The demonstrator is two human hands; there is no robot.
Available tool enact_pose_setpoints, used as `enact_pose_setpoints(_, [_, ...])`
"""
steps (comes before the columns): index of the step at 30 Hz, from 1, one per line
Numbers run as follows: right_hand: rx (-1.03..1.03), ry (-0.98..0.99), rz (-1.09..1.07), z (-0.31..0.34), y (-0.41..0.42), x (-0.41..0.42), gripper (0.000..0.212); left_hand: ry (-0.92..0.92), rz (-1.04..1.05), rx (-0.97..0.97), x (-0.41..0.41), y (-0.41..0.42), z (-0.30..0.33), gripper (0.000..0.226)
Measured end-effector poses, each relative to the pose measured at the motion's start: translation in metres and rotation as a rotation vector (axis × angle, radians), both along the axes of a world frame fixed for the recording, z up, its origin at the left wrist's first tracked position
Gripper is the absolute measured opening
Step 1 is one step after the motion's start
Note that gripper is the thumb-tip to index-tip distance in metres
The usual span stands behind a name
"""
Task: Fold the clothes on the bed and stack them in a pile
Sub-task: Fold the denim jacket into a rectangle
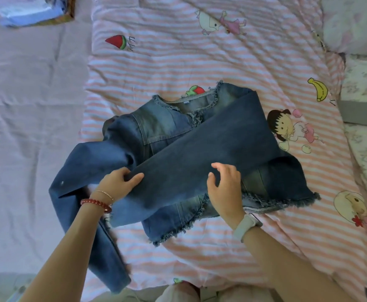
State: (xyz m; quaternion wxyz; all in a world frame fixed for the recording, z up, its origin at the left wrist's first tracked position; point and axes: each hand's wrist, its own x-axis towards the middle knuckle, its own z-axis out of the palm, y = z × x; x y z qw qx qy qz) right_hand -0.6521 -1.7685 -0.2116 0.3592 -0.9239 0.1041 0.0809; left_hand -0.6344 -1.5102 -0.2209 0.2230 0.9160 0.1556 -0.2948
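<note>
Two hands on one denim jacket (178,153): left hand (117,182) gripping its folded sleeve, right hand (226,184) fingers loosely spread.

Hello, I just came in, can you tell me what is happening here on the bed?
A person is folding a denim jacket on a pink striped quilt. One sleeve is already laid diagonally across the jacket's front. The left hand grips that sleeve's lower edge, and the right hand hovers over or lightly touches it, fingers relaxed. The other sleeve lies unfolded to the left. A phone lies at the right edge. No finished pile is clearly visible.
</note>
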Motion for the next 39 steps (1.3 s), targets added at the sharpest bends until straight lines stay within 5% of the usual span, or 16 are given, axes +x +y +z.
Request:
enact_pose_setpoints(5, [-0.418,0.092,0.345,-0.032,-0.015,0.014,0.049,0.149,-0.041,-0.005,-0.023,0.016,-0.009,0.037])
enact_pose_setpoints(8, [-0.561,0.285,0.502,-0.049,-0.019,0.02,0.054,0.054,0.031,-0.053,-0.033,0.03,-0.006,0.03])
enact_pose_setpoints(11, [-0.581,0.345,0.512,-0.05,-0.011,0.025,0.056,-0.119,0.083,-0.048,-0.031,0.042,0.004,0.034])
enact_pose_setpoints(16, [-0.384,-0.12,0.72,-0.037,0.011,-0.003,0.05,-0.213,0.202,-0.124,-0.02,0.051,0.01,0.021])
enact_pose_setpoints(21, [-0.558,0.254,1.005,-0.055,0.026,-0.031,0.059,-0.023,0.226,-0.125,-0.023,0.06,0.006,0.011])
enact_pose_setpoints(24, [-0.515,0.289,0.924,-0.052,0.044,-0.028,0.056,0.0,0.268,-0.082,-0.03,0.057,0.009,0.015])
enact_pose_setpoints(26, [-0.224,0.251,0.792,-0.044,0.056,-0.029,0.048,-0.003,0.313,-0.146,-0.032,0.047,0.022,0.016])
enact_pose_setpoints(30, [0.733,0.535,0.131,-0.014,0.077,-0.022,0.027,0.177,0.721,-1.018,-0.02,0.017,0.061,0.02])
enact_pose_setpoints(31, [0.858,0.616,-0.047,-0.011,0.078,-0.018,0.031,0.212,0.705,-1.086,-0.015,0.013,0.065,0.028])
enact_pose_setpoints(34, [1.07,0.709,-0.377,-0.013,0.068,-0.012,0.032,0.115,0.643,-0.881,-0.004,0.009,0.06,0.026])
enact_pose_setpoints(36, [1.126,0.695,-0.41,-0.013,0.062,-0.01,0.028,0.108,0.628,-0.705,-0.008,0.008,0.045,0.021])
enact_pose_setpoints(39, [0.935,0.792,-0.329,-0.013,0.064,-0.007,0.032,0.35,0.521,-0.67,-0.032,-0.003,0.022,0.017])
